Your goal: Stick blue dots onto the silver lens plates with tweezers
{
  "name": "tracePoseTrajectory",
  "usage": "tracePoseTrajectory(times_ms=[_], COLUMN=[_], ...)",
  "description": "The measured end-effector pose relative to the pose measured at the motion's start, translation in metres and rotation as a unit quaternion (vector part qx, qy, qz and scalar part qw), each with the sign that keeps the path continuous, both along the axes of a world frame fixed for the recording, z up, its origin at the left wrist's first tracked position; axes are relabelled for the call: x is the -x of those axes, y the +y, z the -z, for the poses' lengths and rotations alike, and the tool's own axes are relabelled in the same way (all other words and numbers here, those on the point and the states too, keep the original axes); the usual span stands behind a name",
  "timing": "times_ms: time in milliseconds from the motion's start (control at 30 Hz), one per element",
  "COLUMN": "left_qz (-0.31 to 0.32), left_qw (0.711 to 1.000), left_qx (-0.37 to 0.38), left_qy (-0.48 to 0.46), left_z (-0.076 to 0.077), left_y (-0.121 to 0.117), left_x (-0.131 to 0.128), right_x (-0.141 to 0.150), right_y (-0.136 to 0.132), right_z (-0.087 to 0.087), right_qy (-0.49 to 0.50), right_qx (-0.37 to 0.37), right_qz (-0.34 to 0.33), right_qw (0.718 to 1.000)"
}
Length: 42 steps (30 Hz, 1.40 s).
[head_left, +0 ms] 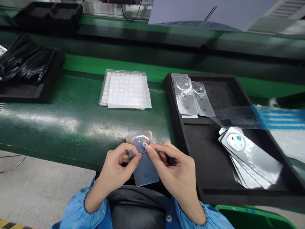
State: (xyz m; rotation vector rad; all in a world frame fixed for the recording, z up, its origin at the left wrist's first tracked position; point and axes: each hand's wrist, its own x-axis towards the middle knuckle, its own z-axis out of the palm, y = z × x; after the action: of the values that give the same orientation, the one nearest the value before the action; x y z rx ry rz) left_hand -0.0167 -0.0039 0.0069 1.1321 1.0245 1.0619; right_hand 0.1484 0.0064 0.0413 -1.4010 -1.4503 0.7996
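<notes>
Pinching a clear film-covered plate (144, 171) between two bare hands, close together over the lap, just past the front edge of a green workbench mat (59, 130). Left hand (116, 168) clamped on the plate's side, fingers curled around it; right hand (173, 175) pressing in from the other side, fingertips (149, 148) touching an octagonal ring with a small round hole near the plate's upper end. Tucked in the right hand's curled fingers, a small black object (171, 161), mostly hidden and impossible to name. Behind the plate's top, crumpled clear film (143, 135). Around both wrists, gathered blue cuffs (95, 206).

To the right, on a black foam tray (214, 152), two similar plates (184, 95) side by side in the far corner, and a fanned stack of plates (250, 159) near the right side, its top ring bearing one blue spot. Just above that stack, a strip of film (269, 117) with blue stripes. Straight ahead on the mat, a clear blister tray (125, 89) of small white pieces under a translucent sheet. Far left, slender black items (28, 60) bundled in another black tray (35, 95). Any writing too small or blurred to read; only blue marks and a red-and-black line on a pale sheet (202, 12) at the top.
</notes>
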Motion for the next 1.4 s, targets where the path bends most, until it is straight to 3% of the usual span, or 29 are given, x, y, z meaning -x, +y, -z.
tracePoseTrajectory(times_ms=[400,700,933,1100,1400], left_qz=[-0.008,-0.040,-0.038,-0.051,-0.097], left_qw=[1.000,0.998,0.990,0.986,0.987], left_qx=[-0.008,-0.017,0.044,0.107,0.069], left_qy=[0.006,-0.049,-0.127,-0.117,-0.105], left_z=[0.000,0.002,-0.006,-0.012,-0.014], left_y=[0.000,-0.003,-0.002,0.010,0.014], left_x=[0.000,0.000,-0.002,-0.002,-0.007], right_x=[-0.001,-0.002,-0.007,-0.004,-0.005], right_y=[0.003,0.009,0.017,0.017,0.018], right_z=[-0.005,-0.009,-0.006,-0.007,-0.011], right_qy=[-0.008,0.041,0.090,0.088,0.093], right_qx=[0.017,0.091,0.195,0.180,0.144], right_qz=[0.014,0.041,-0.042,-0.058,-0.117], right_qw=[1.000,0.994,0.976,0.978,0.978])
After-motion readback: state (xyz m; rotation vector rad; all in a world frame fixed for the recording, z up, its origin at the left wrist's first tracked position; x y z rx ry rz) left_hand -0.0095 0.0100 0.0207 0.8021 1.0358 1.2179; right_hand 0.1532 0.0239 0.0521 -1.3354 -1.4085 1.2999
